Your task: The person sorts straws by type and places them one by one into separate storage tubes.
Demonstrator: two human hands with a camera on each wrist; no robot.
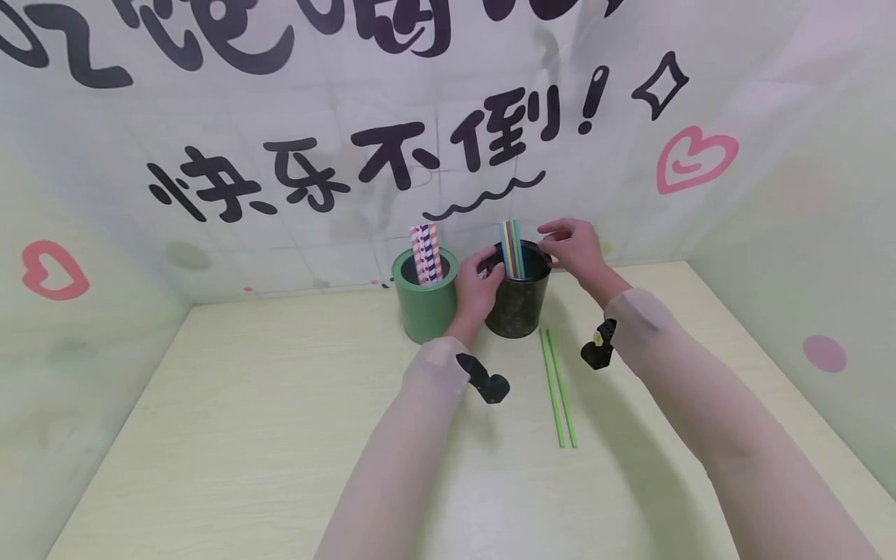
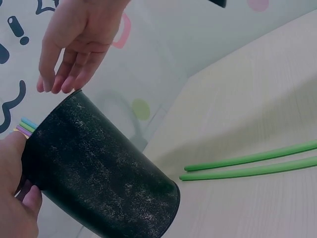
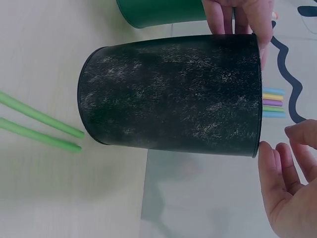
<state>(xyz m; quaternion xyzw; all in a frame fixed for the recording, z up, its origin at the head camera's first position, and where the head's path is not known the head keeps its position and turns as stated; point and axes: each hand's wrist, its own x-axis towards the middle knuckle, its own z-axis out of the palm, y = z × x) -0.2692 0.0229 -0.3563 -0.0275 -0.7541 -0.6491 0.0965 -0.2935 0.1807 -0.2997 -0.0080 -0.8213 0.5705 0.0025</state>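
Observation:
A black speckled bucket (image 1: 516,307) stands upright near the back of the table, with several coloured straws (image 1: 512,249) leaning inside it. My left hand (image 1: 477,292) grips the bucket's left rim, thumb and fingers around the edge. At the opposite side, my right hand (image 1: 575,247) has its fingertips at the rim; in the right wrist view its fingers (image 3: 277,168) are loosely bent, with the thumb apart from them. Two slim green sticks (image 1: 558,389), perhaps straws, lie side by side on the table in front of the bucket.
Left of the black bucket, close to my left hand, stands a green bucket (image 1: 425,311) holding several patterned paper straws (image 1: 426,253). Behind both hangs a white backdrop (image 1: 336,241) with dark lettering. The pale wooden table (image 1: 266,420) meets side panels left and right.

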